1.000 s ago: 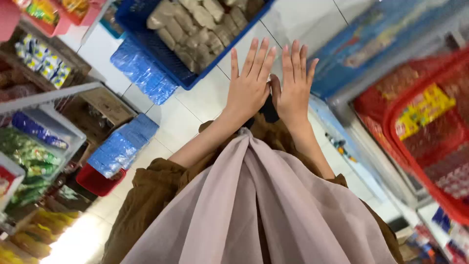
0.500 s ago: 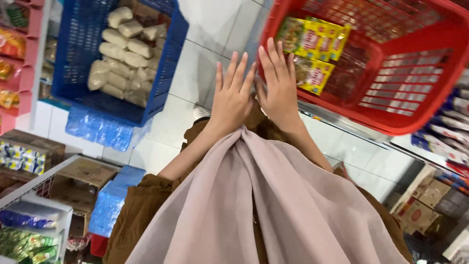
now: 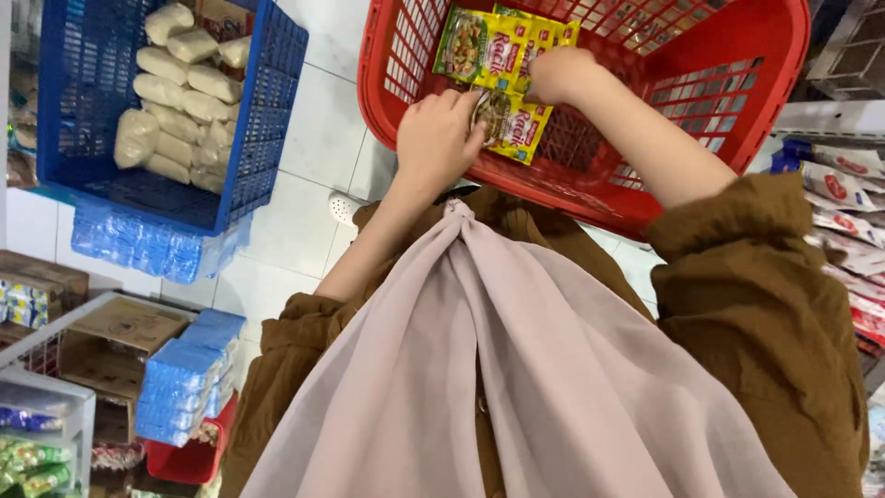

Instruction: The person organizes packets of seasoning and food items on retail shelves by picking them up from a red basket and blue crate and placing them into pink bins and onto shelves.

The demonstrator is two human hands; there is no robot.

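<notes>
A red plastic basket [image 3: 756, 55] stands on the floor in front of me with yellow and green seasoning sachets in it. My left hand [image 3: 438, 138] pinches the edge of the lower sachet [image 3: 524, 129] near the basket's front wall. Just beyond it, my right hand [image 3: 558, 74] is curled into a fist on the corner of the upper sachets [image 3: 479, 41]. Both brown sleeves are pushed up my forearms. A pale pink headscarf [image 3: 516, 387] hangs down my front and hides my lap.
A blue crate [image 3: 267, 111] with several white bagged packs [image 3: 171, 92] sits to the left on stacked blue-wrapped packs [image 3: 157, 244]. Cardboard boxes [image 3: 120, 323] and a wire shelf fill the lower left. Red and white packets [image 3: 843, 184] line the right edge. White floor tiles [image 3: 323, 120] lie between the two containers.
My view swung toward the red basket. Both hands, held up with fingers spread before, have dropped into the basket and closed on the sachets.
</notes>
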